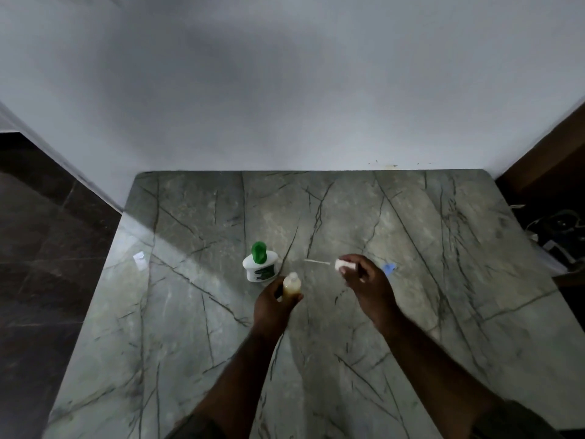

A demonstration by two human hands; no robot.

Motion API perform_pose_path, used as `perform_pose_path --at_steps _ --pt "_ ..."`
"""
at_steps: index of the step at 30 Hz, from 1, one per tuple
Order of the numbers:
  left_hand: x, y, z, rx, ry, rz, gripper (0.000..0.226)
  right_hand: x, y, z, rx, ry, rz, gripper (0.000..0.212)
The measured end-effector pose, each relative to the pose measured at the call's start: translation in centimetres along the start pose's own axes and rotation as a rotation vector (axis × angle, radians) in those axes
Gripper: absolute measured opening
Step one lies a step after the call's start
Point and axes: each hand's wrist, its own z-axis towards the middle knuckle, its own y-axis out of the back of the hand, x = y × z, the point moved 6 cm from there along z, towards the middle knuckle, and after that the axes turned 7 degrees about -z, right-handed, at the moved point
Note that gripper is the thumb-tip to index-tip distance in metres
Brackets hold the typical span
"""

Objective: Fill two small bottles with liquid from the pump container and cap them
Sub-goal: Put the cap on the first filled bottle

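Left hand [272, 301] fingers grip one bottle [291, 285]; right hand [364, 277] fingers pinch one cap [344, 264]; one pump container [260, 263]

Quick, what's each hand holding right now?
Left hand: closed around a small bottle of yellowish liquid, uncapped.
Right hand: closed on a white cap with a thin tube.

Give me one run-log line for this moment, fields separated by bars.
left hand: holds small bottle, uncapped | right hand: holds white cap with dip tube | pump container: standing behind
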Motion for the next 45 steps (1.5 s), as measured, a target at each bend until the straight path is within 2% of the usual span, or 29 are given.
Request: perform_pose_path --at_steps 3,7,13,17,23,30,39,45 --pt "-0.4 -0.8 0.0 0.016 -0.037 0.021 0.044 4.0 0.2 1.0 0.106 0.123 -0.089 0.014" --pt "-0.5 -1.4 -0.1 0.029 -0.064 0.068 0.042 7.8 -0.3 1.2 0.173 0.327 -0.398 0.011" --pt "-0.4 -1.4 0.0 0.033 -0.084 0.093 0.042 9.5 -0.8 0.9 0.233 0.416 -0.531 0.012" --pt "-0.5 -1.2 0.0 0.034 -0.086 0.090 0.042 10.7 -0.2 1.1 0.180 0.442 -0.544 0.013" --pt "-0.8 -1.3 -0.2 0.043 -0.094 0.067 0.042 11.3 -0.5 1.3 0.213 0.469 -0.557 0.012" --pt "-0.9 -1.2 -0.3 0.042 -0.089 0.069 0.041 10.2 -2.5 1.5 0.357 0.451 -0.614 0.014" --pt "-1.4 -1.5 -0.4 0.045 -0.089 0.113 0.045 9.1 -5.6 1.4 0.556 0.455 -0.849 0.026" --pt "-1.0 -1.6 -0.2 0.050 -0.068 0.118 0.048 9.2 -7.0 1.7 0.624 0.484 -0.992 0.023"
